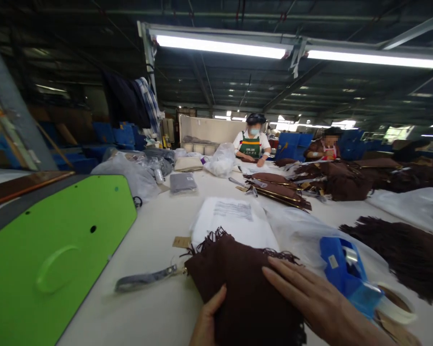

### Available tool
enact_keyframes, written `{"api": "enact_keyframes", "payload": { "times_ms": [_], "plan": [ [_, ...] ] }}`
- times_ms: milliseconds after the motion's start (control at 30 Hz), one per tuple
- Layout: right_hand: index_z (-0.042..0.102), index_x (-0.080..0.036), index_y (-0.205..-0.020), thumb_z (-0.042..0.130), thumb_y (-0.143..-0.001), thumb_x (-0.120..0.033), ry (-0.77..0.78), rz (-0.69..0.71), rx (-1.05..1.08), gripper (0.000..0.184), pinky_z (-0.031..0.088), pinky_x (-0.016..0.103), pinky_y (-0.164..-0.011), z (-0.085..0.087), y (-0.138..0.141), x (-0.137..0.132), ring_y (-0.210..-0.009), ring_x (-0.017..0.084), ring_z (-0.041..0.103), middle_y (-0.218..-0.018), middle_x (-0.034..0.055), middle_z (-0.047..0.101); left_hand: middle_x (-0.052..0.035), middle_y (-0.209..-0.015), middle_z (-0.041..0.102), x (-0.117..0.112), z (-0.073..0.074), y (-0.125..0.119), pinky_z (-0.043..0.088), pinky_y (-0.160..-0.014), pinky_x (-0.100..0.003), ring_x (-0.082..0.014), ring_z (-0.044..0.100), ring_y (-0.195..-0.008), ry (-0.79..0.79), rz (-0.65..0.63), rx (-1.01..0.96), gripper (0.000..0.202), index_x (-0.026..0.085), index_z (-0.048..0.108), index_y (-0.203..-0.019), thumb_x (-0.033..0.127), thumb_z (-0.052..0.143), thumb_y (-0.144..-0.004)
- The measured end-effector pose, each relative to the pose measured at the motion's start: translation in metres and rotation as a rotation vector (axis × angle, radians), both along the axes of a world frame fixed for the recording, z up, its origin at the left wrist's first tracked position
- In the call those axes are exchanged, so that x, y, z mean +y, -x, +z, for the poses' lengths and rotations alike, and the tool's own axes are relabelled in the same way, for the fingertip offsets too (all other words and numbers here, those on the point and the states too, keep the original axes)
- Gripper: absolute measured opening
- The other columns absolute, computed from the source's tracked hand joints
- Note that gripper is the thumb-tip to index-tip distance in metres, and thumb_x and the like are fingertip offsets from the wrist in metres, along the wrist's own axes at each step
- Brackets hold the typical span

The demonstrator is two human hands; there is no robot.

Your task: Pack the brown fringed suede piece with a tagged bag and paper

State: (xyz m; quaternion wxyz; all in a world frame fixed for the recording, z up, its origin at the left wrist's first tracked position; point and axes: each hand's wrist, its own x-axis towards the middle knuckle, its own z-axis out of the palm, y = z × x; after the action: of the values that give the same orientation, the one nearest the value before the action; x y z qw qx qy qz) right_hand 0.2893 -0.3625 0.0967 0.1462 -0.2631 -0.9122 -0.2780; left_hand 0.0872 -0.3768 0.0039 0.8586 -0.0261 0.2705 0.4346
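A folded dark brown fringed scarf [238,278] lies on the white table [155,288] right in front of me. My left hand [207,319] grips its near left edge, thumb up against the fabric. My right hand [317,302] lies flat on top of the scarf's right side, fingers stretched out and together. Just beyond the scarf sits a stack of clear plastic bags with printed text [234,218]. A small brown tag [181,241] lies to the left of the fringe.
A bright green machine cover [54,254] fills the left. A grey strap [144,279] lies beside the scarf. A blue tape dispenser [350,276] stands at my right, with more brown scarves [407,254] past it. Two people work at the table's far end among scarf piles and bags.
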Motion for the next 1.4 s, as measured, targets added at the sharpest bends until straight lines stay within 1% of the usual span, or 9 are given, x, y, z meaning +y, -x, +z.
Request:
{"api": "enact_keyframes", "payload": {
  "times_ms": [100,400,700,767,933,1067,1200,1300,1400],
  "plan": [
    [0.005,-0.018,-0.144,0.025,-0.078,0.003,0.014,0.083,0.021,0.072,0.055,0.018,-0.069,0.007,-0.007,0.01,-0.089,0.012,0.066,-0.102,0.0034,0.07,-0.016,-0.107,0.066,0.002,0.002,-0.004,0.044,-0.092,-0.049,-0.0336,0.061,-0.1,0.122,-0.028,-0.144,0.056,0.008,0.05,-0.124,0.038,0.055,-0.078],
    [0.003,-0.029,-0.142,0.032,-0.086,-0.001,0.19,-0.073,0.044,0.07,0.049,0.022,-0.091,-0.017,-0.029,0.012,-0.115,0.012,0.052,-0.126,-0.0004,0.056,-0.0158,-0.101,0.068,0.005,0.011,-0.018,0.046,-0.091,-0.044,-0.0293,0.062,-0.099,0.269,0.091,-0.2,0.045,0.001,0.053,-0.117,0.024,0.051,-0.078],
    [0.025,-0.029,-0.14,0.031,-0.09,-0.02,0.05,-0.105,0.013,0.051,0.048,0.032,-0.093,-0.039,-0.068,0.042,-0.119,0.018,0.049,-0.132,0.0017,0.051,-0.0097,-0.091,0.071,0.003,0.018,-0.04,0.051,-0.087,-0.04,-0.0305,0.064,-0.091,-0.111,0.529,0.3,0.069,0.009,0.06,-0.106,0.018,0.085,-0.042],
    [0.032,-0.027,-0.139,0.032,-0.09,-0.02,0.027,-0.147,0.001,0.049,0.047,0.034,-0.094,-0.054,-0.074,0.05,-0.123,0.02,0.045,-0.135,0.0033,0.048,-0.0089,-0.091,0.071,0.001,0.008,-0.049,0.052,-0.085,-0.037,-0.0281,0.065,-0.091,-0.058,0.528,0.362,0.066,0.01,0.061,-0.104,0.02,0.086,-0.044],
    [0.061,-0.026,-0.113,0.037,-0.074,-0.002,-0.033,-0.131,-0.115,0.051,0.053,0.043,-0.082,-0.104,-0.078,0.058,-0.107,0.025,0.059,-0.118,0.0056,0.063,-0.0146,-0.078,0.07,-0.007,-0.049,-0.066,0.055,-0.065,-0.033,-0.0261,0.067,-0.076,0.218,0.224,0.314,0.029,0.004,0.063,-0.09,0.021,0.07,-0.068],
    [0.063,-0.017,-0.11,0.037,-0.077,-0.006,0.007,-0.27,0.042,0.043,0.052,0.036,-0.083,-0.106,-0.041,0.034,-0.103,0.021,0.061,-0.114,0.01,0.064,-0.0115,-0.082,0.07,-0.011,-0.079,-0.073,0.053,-0.063,-0.031,-0.0232,0.066,-0.074,0.198,0.224,0.242,0.028,0.009,0.064,-0.087,0.019,0.074,-0.062],
    [0.053,-0.016,-0.123,0.043,-0.086,-0.035,0.051,-0.167,0.12,0.043,0.05,0.033,-0.086,-0.105,0.01,0.005,-0.112,0.019,0.055,-0.124,0.0071,0.058,-0.011,-0.084,0.069,-0.011,-0.081,-0.081,0.052,-0.075,-0.03,-0.0273,0.064,-0.092,0.119,0.255,0.12,0.029,0.015,0.067,-0.084,0.021,0.076,-0.057],
    [0.042,-0.013,-0.133,0.043,-0.082,-0.051,0.02,-0.099,0.086,0.064,0.048,0.039,-0.085,-0.129,0.019,-0.007,-0.114,0.025,0.053,-0.126,0.0112,0.056,-0.0123,-0.094,0.069,-0.011,-0.072,-0.069,0.049,-0.087,-0.034,-0.0278,0.06,-0.103,0.12,0.288,0.075,0.034,0.013,0.066,-0.097,0.031,0.065,-0.068],
    [0.022,-0.01,-0.141,0.044,-0.082,-0.035,-0.047,-0.156,0.057,0.068,0.046,0.044,-0.085,-0.156,0.006,-0.009,-0.111,0.029,0.055,-0.124,0.0142,0.057,-0.0146,-0.096,0.069,-0.009,-0.059,-0.038,0.048,-0.091,-0.039,-0.027,0.061,-0.102,0.178,0.33,-0.008,0.039,0.006,0.058,-0.111,0.029,0.054,-0.08]
  ]
}}
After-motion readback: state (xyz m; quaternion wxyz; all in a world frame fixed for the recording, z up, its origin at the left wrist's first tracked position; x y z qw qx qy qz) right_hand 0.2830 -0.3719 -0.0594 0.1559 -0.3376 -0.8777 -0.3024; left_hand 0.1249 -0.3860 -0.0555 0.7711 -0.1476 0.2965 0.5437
